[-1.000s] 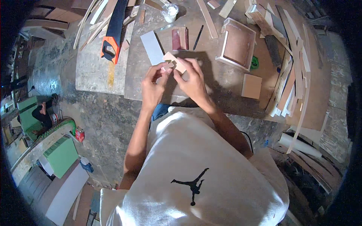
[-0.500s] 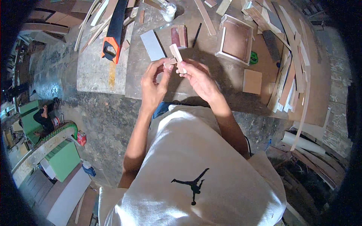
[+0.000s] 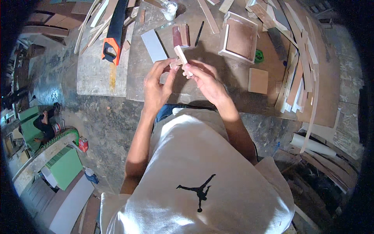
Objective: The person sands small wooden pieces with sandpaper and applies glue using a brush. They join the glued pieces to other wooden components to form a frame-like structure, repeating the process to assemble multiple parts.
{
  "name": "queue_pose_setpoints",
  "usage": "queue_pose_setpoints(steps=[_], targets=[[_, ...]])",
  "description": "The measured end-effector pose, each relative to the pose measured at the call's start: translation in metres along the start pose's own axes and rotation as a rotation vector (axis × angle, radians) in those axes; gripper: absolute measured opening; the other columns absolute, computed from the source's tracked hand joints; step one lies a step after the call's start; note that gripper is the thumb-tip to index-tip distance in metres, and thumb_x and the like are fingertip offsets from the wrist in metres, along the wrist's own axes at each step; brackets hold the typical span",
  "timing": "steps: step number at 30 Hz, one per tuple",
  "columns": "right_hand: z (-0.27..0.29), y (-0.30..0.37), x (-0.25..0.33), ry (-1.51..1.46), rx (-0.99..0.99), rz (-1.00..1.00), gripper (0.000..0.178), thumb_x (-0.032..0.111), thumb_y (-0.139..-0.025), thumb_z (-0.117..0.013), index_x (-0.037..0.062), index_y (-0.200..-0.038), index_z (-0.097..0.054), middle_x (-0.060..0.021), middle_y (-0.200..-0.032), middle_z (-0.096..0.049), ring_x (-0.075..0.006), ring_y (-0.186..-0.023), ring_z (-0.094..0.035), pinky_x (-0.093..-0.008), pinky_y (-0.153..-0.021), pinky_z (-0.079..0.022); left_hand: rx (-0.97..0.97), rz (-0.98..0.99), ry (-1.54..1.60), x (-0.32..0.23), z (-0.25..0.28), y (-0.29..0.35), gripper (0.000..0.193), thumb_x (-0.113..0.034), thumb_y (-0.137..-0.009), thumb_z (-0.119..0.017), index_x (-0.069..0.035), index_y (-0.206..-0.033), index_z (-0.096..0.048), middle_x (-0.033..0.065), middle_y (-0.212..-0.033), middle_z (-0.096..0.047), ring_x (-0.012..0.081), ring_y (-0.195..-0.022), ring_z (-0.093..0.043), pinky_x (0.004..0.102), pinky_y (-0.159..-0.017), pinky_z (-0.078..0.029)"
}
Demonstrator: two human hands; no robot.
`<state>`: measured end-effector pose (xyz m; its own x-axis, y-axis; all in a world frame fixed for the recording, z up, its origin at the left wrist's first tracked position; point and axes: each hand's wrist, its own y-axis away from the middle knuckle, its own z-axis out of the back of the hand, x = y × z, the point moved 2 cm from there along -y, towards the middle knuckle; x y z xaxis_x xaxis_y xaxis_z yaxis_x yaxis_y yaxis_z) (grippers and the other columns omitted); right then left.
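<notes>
Above the table's near edge, my left hand (image 3: 157,82) pinches a short wooden piece (image 3: 176,62) between thumb and fingertips. My right hand (image 3: 207,78) grips a longer pale wood strip (image 3: 180,55), which stands tilted with its upper end free. The short piece meets the strip's side at an angle; whether they are joined or only touching, I cannot tell. Just beyond my hands lie a grey flat rectangular block (image 3: 154,45), a dark red block with a wood strip on it (image 3: 181,36) and a black pen (image 3: 199,34).
An open wooden box (image 3: 240,38) sits at the right, near a green tape measure (image 3: 259,56) and a square board (image 3: 258,81). A handsaw with an orange handle (image 3: 111,50) lies at left. Beyond stands a cup of white stuff (image 3: 169,11). Wood offcuts (image 3: 300,78) pile up at right.
The view has shifted slightly, so the table's things sit a little higher and further left. Both hands keep their hold, and the two wooden pieces stay together almost unchanged.
</notes>
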<state>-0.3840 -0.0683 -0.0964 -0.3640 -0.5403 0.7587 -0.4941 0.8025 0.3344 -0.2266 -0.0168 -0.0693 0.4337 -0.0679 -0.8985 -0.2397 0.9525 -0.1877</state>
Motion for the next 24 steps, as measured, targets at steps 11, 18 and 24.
queue_pose_setpoints(steps=[11,18,24], targets=[[0.013,0.004,0.007,0.066,-0.006,0.013,0.029,0.019,-0.092,-0.067,-0.0003,-0.113,-0.067,-0.0003,-0.094,-0.065,-0.008,-0.086,-0.056,-0.0241,-0.078,-0.044,0.015,0.048,0.031,-0.008,-0.013,-0.005,0.023,-0.008,-0.089,-0.068,0.001,-0.11,-0.067,0.0139,-0.099,-0.068,0.0203,-0.088,-0.067,0.031,-0.08,-0.053],[0.015,0.001,0.017,0.107,0.009,0.02,0.032,0.021,-0.09,-0.069,-0.0003,-0.114,-0.067,-0.0021,-0.099,-0.067,-0.0091,-0.09,-0.058,-0.0242,-0.083,-0.045,0.059,-0.005,0.081,-0.009,-0.011,-0.016,0.024,-0.003,-0.088,-0.068,0.002,-0.112,-0.066,0.0128,-0.103,-0.068,0.0188,-0.094,-0.066,0.0303,-0.084,-0.052],[0.014,0.002,0.023,0.169,0.008,0.014,0.032,0.018,-0.09,-0.07,-0.0017,-0.116,-0.065,-0.0037,-0.104,-0.067,-0.01,-0.096,-0.06,-0.0249,-0.087,-0.046,0.088,0.018,0.188,0.001,-0.013,-0.017,0.026,-0.001,-0.09,-0.066,0.003,-0.115,-0.065,0.0101,-0.107,-0.065,0.0156,-0.099,-0.063,0.0273,-0.085,-0.05]])
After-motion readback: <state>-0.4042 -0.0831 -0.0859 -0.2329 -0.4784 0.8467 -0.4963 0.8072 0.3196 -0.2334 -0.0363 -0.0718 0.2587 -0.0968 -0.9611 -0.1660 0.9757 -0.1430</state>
